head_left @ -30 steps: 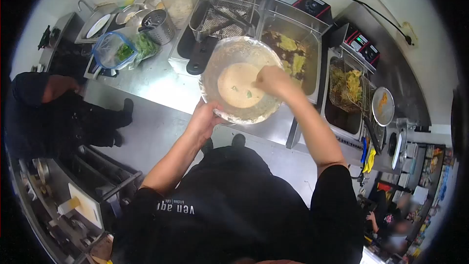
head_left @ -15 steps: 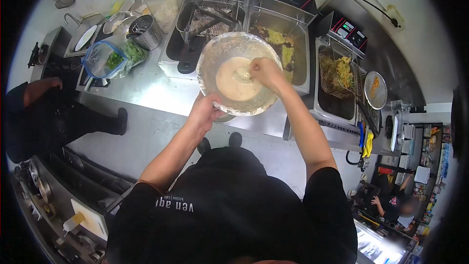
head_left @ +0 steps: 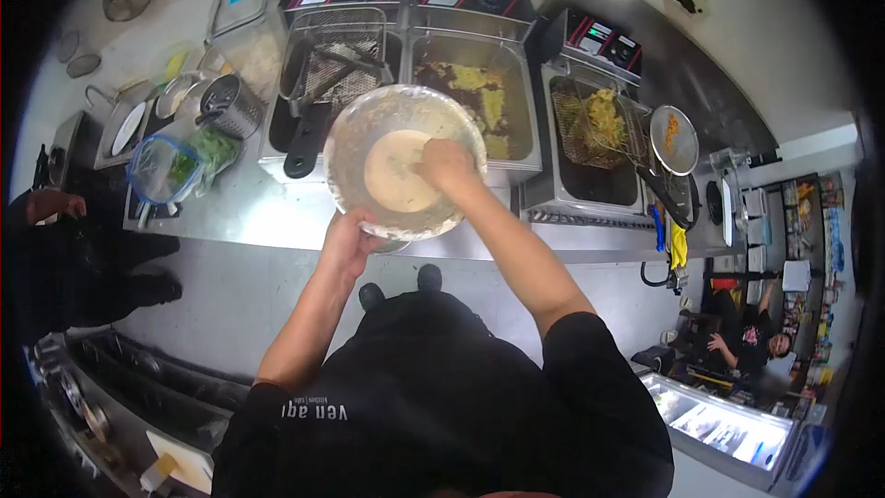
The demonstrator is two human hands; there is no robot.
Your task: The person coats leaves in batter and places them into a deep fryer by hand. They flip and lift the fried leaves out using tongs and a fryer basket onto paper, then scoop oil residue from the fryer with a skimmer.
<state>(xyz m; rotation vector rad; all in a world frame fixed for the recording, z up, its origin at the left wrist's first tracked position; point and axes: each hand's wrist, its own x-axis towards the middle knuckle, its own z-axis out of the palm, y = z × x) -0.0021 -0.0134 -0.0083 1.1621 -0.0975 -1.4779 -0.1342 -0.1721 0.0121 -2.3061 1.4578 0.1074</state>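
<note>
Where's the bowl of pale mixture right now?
The bowl is just left of centre in the head view, its lower-left rim in the left hand, right hand inside, with the middle fryer beyond, up and right.

Against the left hand [head_left: 347, 242], the bowl [head_left: 348, 143] looks metallic, crusted rough inside. Left of that hand, the metal counter [head_left: 263, 212] is smooth and glossy.
</note>
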